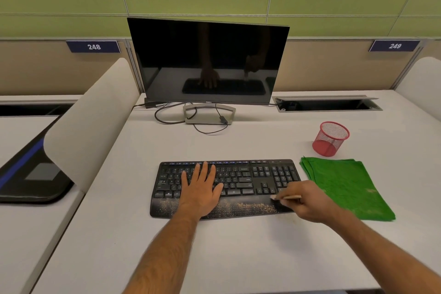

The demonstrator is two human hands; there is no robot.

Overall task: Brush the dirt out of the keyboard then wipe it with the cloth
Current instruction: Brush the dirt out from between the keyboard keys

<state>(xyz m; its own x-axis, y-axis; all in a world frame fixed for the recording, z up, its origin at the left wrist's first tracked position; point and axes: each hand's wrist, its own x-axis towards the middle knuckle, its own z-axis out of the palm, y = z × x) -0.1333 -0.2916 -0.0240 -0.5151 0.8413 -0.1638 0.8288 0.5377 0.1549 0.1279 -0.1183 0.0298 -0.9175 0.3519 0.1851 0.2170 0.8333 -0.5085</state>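
A black keyboard (241,178) lies on the white desk (238,246), its front palm rest sprinkled with tan dirt (248,208). My left hand (200,188) lies flat with fingers spread on the left keys. My right hand (307,200) grips a small brush (285,198) with a pale wooden handle, its dark bristles touching the right end of the palm rest. A folded green cloth (346,186) lies just right of the keyboard, with a few tan specks on it.
A dark monitor (210,62) on a stand with loose cables (205,126) sits behind the keyboard. A red mesh cup (330,138) stands behind the cloth. An open cable hatch (327,104) is at the back right. A curved divider (95,122) borders the left.
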